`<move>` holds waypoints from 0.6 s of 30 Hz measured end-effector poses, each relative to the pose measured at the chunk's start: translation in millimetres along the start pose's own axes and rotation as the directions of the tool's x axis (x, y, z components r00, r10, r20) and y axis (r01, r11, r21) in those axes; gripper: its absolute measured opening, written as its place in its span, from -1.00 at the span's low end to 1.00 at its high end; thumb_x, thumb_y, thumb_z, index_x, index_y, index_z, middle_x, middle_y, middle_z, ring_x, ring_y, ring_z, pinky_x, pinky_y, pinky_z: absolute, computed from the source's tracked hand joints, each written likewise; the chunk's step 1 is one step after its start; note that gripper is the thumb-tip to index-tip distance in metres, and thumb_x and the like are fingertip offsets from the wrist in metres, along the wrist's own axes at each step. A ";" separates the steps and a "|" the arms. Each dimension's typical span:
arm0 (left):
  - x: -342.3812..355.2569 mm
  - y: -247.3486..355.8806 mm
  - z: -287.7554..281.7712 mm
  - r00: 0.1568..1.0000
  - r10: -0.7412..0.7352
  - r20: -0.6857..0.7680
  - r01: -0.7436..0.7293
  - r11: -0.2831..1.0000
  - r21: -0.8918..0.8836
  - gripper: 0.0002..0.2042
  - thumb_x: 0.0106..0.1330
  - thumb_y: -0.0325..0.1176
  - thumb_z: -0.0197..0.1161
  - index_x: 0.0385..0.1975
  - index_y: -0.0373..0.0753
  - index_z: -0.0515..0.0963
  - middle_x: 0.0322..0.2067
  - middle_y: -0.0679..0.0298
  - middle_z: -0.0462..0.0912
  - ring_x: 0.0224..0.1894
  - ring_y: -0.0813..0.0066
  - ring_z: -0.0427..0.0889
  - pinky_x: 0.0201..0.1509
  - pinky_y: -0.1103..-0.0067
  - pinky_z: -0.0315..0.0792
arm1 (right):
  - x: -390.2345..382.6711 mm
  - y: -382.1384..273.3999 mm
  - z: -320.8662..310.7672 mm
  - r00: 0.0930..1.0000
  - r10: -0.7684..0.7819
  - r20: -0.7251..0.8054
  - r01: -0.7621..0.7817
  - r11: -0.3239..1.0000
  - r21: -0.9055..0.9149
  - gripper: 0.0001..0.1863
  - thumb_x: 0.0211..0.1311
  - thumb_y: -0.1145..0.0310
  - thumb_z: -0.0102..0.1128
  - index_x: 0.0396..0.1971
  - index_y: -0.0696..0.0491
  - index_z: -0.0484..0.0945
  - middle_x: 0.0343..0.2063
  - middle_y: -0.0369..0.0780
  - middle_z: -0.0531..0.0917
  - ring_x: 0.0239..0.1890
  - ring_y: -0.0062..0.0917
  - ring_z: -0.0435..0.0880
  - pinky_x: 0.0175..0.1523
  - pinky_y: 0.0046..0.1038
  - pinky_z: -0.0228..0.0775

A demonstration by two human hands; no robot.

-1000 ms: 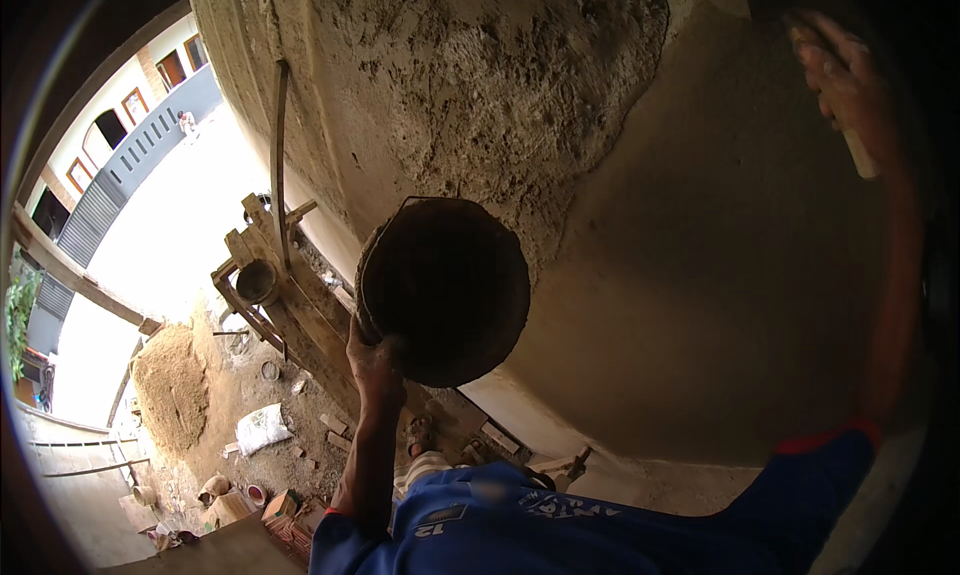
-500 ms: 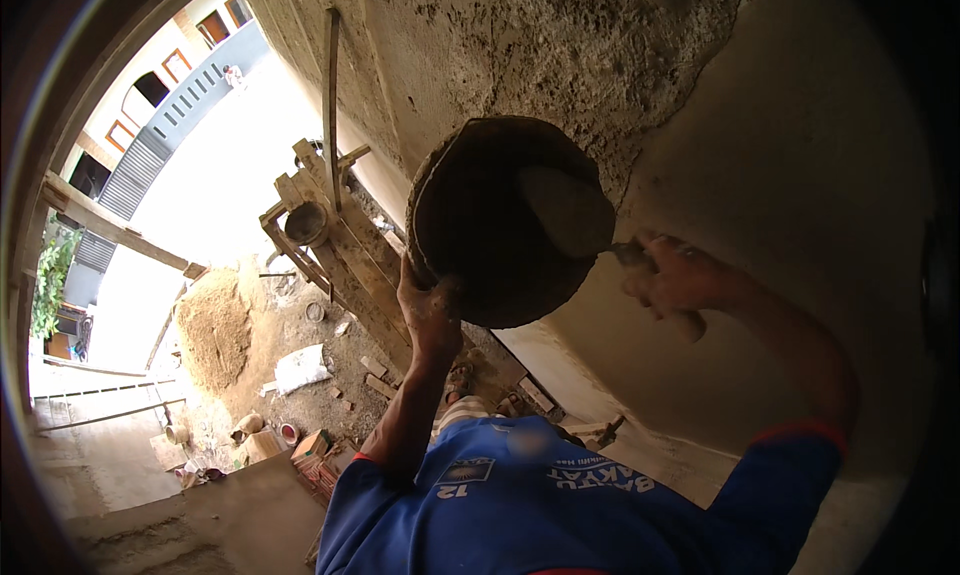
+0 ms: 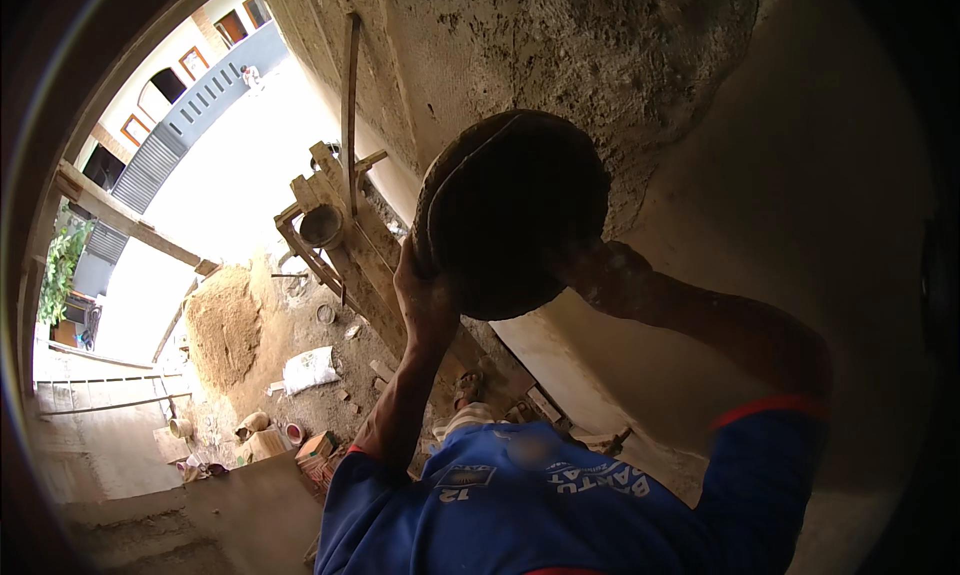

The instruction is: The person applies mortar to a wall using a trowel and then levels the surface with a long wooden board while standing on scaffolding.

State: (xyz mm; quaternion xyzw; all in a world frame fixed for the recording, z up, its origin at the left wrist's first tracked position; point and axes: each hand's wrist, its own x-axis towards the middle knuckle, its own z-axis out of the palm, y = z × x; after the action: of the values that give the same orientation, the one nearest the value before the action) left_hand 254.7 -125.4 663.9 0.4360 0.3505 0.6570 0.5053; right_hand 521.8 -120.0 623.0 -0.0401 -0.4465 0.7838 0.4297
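Observation:
A dark round bucket (image 3: 512, 210) is held up tilted in front of the wall, its deep inside in shadow. My left hand (image 3: 427, 297) grips its lower left rim, thumb toward the inside. At the bucket's lower right side is my right hand (image 3: 607, 275), closed, its fingers partly lost in the dark opening. The trowel it holds shows only in the earlier frame; now its blade is hidden inside the bucket. Just beyond the bucket, rough wet-looking mortar (image 3: 610, 50) covers part of the wall, bordering a smoother wall surface (image 3: 790, 205) on the right.
Below on the left stands a plank scaffold (image 3: 345, 230) with a second bucket (image 3: 321, 226) on it and an upright pole (image 3: 350, 115) beside it. Farther down lie a sand heap (image 3: 226, 327), a white sack (image 3: 309, 370) and scattered debris. A distant person (image 3: 250, 76) is outside.
My right hand has moved left, carrying the trowel from the bucket's right edge into its dark inside. The bucket has tilted slightly, and the whole view has shifted a little.

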 end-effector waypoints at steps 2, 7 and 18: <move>1.7 1.1 -17.2 1.000 -0.012 -0.018 0.012 1.000 0.014 -0.55 0.08 -0.55 0.13 0.05 -0.40 0.36 -0.10 0.20 0.58 -0.08 0.52 0.56 0.05 0.57 0.43 | 17.7 -6.1 17.3 0.991 -0.130 0.027 0.129 0.991 0.034 -0.87 0.23 0.18 0.12 -0.32 -0.13 0.55 -0.25 -0.37 0.49 -0.18 -0.56 0.41 0.13 -0.38 0.20; 4.6 1.9 -11.8 0.998 -0.043 0.037 0.040 0.997 0.073 -0.54 0.08 -0.54 0.11 0.07 -0.40 0.37 -0.10 0.19 0.59 -0.07 0.51 0.56 0.06 0.58 0.43 | 53.9 -34.0 39.4 0.980 -0.196 0.018 0.197 0.976 -0.096 -0.95 0.20 0.26 0.14 -0.39 -0.14 0.50 -0.34 -0.35 0.43 -0.19 -0.58 0.36 0.13 -0.34 0.15; 6.4 -6.3 -5.9 0.999 -0.039 0.028 0.033 0.982 0.184 -0.53 0.10 -0.47 0.15 0.08 -0.41 0.38 -0.10 0.15 0.60 -0.05 0.49 0.56 0.06 0.56 0.43 | 43.1 -33.5 70.1 0.882 -0.458 -0.110 0.442 0.886 -0.138 -0.95 0.21 0.32 0.04 -0.42 -0.11 0.49 -0.39 -0.39 0.46 -0.20 -0.60 0.40 0.07 -0.33 0.16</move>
State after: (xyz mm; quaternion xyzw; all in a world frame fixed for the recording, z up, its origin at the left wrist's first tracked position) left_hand 250.8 -117.7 657.4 0.4846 0.4094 0.6057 0.4803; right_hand 484.8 -128.3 703.4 -0.0135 -0.4546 0.6321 0.6274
